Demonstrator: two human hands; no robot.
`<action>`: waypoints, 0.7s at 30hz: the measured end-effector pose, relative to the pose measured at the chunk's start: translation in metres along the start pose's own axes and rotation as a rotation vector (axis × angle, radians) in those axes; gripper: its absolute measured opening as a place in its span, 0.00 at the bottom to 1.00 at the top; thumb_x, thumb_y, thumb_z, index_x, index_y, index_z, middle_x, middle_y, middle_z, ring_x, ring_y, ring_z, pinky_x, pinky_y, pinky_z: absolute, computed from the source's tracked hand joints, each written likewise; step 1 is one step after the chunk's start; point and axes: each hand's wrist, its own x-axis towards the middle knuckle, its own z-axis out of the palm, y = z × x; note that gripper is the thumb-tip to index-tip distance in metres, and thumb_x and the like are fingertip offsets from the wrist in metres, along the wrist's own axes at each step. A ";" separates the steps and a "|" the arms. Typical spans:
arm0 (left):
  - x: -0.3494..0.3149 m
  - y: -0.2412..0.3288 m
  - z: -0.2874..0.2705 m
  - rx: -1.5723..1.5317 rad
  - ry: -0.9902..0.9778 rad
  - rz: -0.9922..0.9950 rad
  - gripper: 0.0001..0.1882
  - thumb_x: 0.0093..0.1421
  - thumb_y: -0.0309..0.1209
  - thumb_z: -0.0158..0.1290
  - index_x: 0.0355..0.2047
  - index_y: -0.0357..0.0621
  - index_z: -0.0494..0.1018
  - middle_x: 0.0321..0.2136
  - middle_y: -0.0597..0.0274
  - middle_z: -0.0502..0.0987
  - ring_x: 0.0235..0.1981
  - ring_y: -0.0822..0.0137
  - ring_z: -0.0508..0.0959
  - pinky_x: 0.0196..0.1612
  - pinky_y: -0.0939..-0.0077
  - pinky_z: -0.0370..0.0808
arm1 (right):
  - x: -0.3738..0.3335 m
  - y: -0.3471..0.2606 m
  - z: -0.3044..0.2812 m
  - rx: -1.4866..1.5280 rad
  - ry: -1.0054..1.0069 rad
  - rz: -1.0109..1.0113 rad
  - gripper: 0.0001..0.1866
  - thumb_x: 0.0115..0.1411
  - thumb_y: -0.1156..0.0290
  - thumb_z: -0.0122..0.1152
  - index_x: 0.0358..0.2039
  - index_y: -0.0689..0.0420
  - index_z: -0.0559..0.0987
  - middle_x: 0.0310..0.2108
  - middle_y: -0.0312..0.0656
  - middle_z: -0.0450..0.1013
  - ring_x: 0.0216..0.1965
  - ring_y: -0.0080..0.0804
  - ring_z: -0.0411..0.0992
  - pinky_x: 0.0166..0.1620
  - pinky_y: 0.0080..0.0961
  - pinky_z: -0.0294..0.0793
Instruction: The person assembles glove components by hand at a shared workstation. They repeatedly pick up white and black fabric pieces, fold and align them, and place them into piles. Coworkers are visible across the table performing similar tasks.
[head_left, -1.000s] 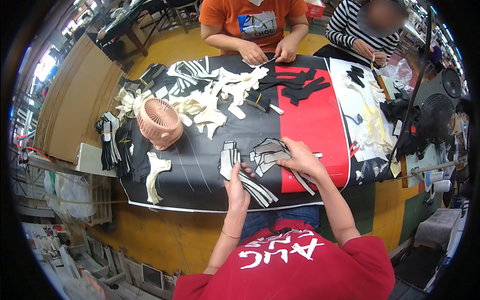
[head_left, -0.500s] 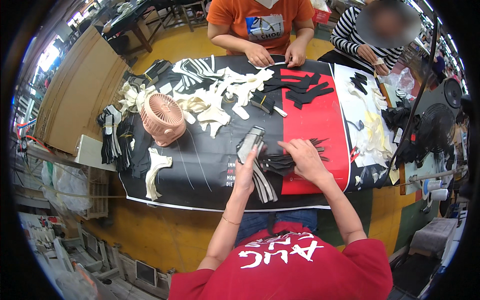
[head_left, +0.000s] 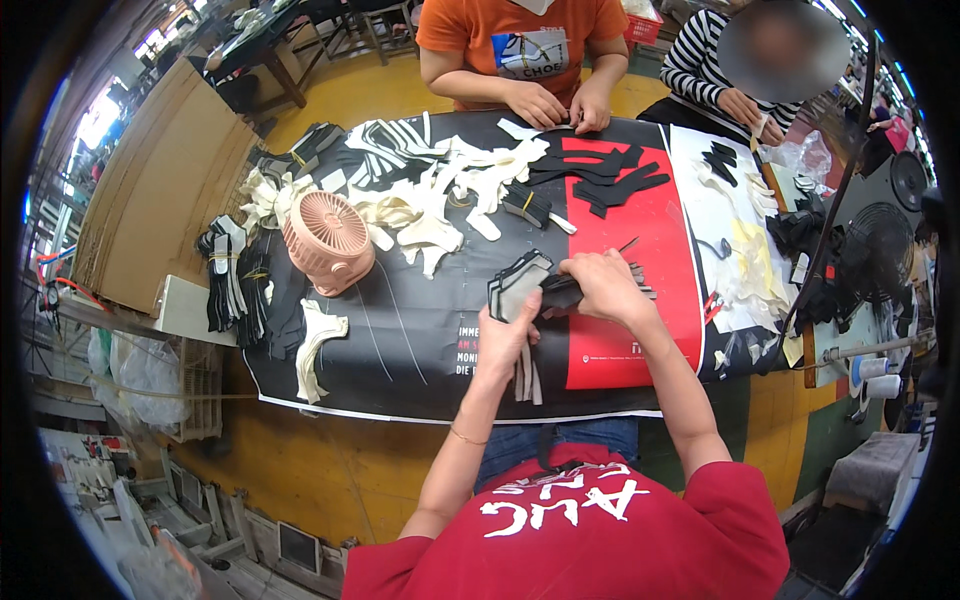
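My left hand (head_left: 503,340) is closed round a stack of grey and black cut fabric pieces (head_left: 521,290), its thumb lying across the top. Pale strip ends of the stack (head_left: 528,382) hang out below that hand. My right hand (head_left: 606,286) has its fingers bent and pinched on dark fabric pieces (head_left: 562,294) just right of the stack. Those fingertips are partly hidden, so how many pieces they grip is unclear. More dark strip ends (head_left: 640,275) stick out past the right hand, over the red part of the table cover.
A pink fan (head_left: 328,240) stands left on the table cover (head_left: 420,340). Cream fabric pieces (head_left: 430,235) and black pieces (head_left: 620,180) lie beyond my hands. A single cream piece (head_left: 318,345) lies near left. Two people work across the table; one wears an orange shirt (head_left: 520,55).
My right hand has moved left and closed on the dark pieces near the stack. The stack in my left hand has turned, and its top now leans right.
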 end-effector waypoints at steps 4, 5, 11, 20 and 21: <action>-0.001 -0.010 0.006 0.025 0.010 0.059 0.15 0.58 0.35 0.66 0.36 0.37 0.76 0.24 0.66 0.78 0.15 0.78 0.72 0.20 0.82 0.70 | -0.011 0.006 -0.002 0.123 0.088 -0.064 0.26 0.45 0.56 0.75 0.44 0.53 0.80 0.38 0.42 0.78 0.47 0.41 0.75 0.49 0.38 0.66; -0.001 -0.010 0.003 0.024 0.017 0.068 0.14 0.58 0.34 0.66 0.36 0.37 0.76 0.24 0.66 0.79 0.15 0.78 0.72 0.20 0.83 0.71 | -0.013 0.010 -0.003 0.141 0.060 -0.069 0.25 0.46 0.57 0.75 0.43 0.53 0.81 0.38 0.43 0.79 0.47 0.41 0.76 0.49 0.40 0.66; -0.004 -0.005 -0.005 0.093 -0.020 -0.021 0.14 0.59 0.36 0.65 0.37 0.37 0.76 0.22 0.68 0.76 0.16 0.78 0.72 0.20 0.81 0.71 | -0.009 0.024 0.000 0.133 0.060 -0.118 0.22 0.47 0.73 0.65 0.46 0.54 0.80 0.40 0.44 0.79 0.47 0.42 0.75 0.49 0.39 0.67; -0.008 -0.012 0.000 0.228 -0.224 0.209 0.29 0.47 0.24 0.71 0.49 0.36 0.73 0.40 0.59 0.81 0.38 0.72 0.79 0.42 0.75 0.77 | -0.032 0.031 0.008 0.285 0.165 -0.186 0.25 0.46 0.77 0.61 0.49 0.56 0.76 0.43 0.46 0.78 0.46 0.46 0.75 0.53 0.38 0.65; -0.004 -0.014 0.001 0.282 -0.220 0.228 0.32 0.45 0.24 0.72 0.51 0.36 0.72 0.43 0.56 0.81 0.43 0.69 0.80 0.47 0.73 0.78 | -0.033 0.031 0.009 0.331 0.201 -0.183 0.26 0.46 0.78 0.61 0.50 0.56 0.74 0.43 0.46 0.78 0.46 0.47 0.74 0.54 0.38 0.65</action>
